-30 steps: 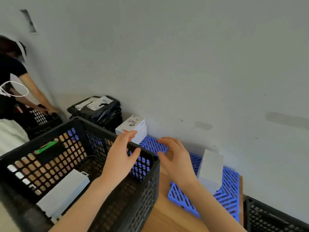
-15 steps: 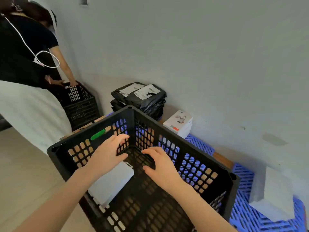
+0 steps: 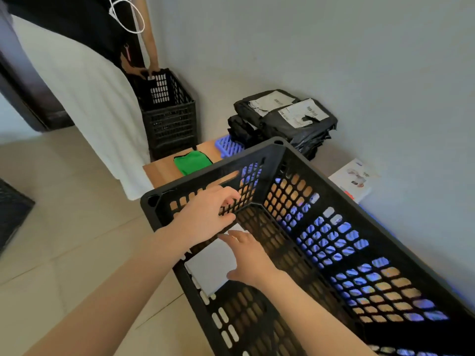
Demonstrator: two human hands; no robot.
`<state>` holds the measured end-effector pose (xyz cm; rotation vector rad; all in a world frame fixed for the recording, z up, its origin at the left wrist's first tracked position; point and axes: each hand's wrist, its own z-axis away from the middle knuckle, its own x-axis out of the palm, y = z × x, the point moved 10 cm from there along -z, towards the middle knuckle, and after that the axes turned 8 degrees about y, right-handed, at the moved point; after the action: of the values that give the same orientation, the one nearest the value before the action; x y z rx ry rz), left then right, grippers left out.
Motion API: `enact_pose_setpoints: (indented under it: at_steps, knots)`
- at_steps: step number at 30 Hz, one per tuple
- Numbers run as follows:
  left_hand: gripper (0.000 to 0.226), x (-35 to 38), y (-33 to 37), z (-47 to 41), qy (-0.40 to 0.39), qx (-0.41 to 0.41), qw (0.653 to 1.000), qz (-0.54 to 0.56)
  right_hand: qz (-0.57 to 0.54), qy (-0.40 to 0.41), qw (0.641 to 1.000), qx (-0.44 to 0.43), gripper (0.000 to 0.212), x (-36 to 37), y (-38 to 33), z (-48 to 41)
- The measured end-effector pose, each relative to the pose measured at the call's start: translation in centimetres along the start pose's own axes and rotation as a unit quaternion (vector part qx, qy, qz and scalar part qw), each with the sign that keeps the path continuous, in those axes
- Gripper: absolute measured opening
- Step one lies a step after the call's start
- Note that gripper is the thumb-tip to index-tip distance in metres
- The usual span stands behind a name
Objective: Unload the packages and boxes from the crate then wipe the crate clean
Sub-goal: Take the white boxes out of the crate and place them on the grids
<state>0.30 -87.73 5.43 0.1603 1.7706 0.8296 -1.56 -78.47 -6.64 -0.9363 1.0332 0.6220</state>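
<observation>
At the far left edge a dark mat [image 3: 12, 209] lies on the pale tiled floor [image 3: 64, 201]. Above it stands another person [image 3: 84, 73] in a black top and white skirt, both hands down at the rim of a second crate [image 3: 167, 111] that stands against the wall [image 3: 334, 47]. To the right of that crate a green cloth [image 3: 191, 163] lies on the corner of the wooden desk [image 3: 159, 173]. The left hand [image 3: 205, 214] reaches over the near rim into the black crate [image 3: 334, 201], which sits on the desk; its grip is closed on the crate, with the fingers hooked into the lattice of the end wall near the corner. Just below it a white box [image 3: 210, 265] lies flat on the crate floor against the near wall. The right hand [image 3: 246, 258] is spread over the right part of this box, its grip open and the fingers straight; whether they touch the box cannot be told. Behind the crate's far corner, black packages [image 3: 282, 122] with white labels are stacked beside the wall on a blue pallet [image 3: 228, 145], more of which shows through the holes of the crate's far wall. Further right a printed box [image 3: 354, 181] lies outside the crate, close to the wall.
</observation>
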Motion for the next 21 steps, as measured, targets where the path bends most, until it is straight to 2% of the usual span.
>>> enact_pose_setpoints:
  at_steps: [5,9,17,21]
  knots:
    - [0.038,-0.4,-1.1,-0.6,0.032,-0.017,0.999,0.033,0.124,-0.077,0.981,-0.125,0.104,4.7,-2.8,-1.1]
    - [0.035,-0.7,-1.0,-0.6,0.052,-0.018,0.997,0.056,0.187,-0.101,0.957,-0.199,0.101,7.4,-4.6,-1.2]
    - [0.035,-1.0,-1.4,-0.4,0.064,-0.028,0.995,0.076,0.201,-0.079,0.952,-0.216,0.101,7.9,-4.9,-1.0]
    - [0.036,-0.8,-1.7,-0.5,0.056,-0.033,0.996,0.063,0.178,-0.035,0.960,-0.212,0.102,5.7,-3.9,0.0]
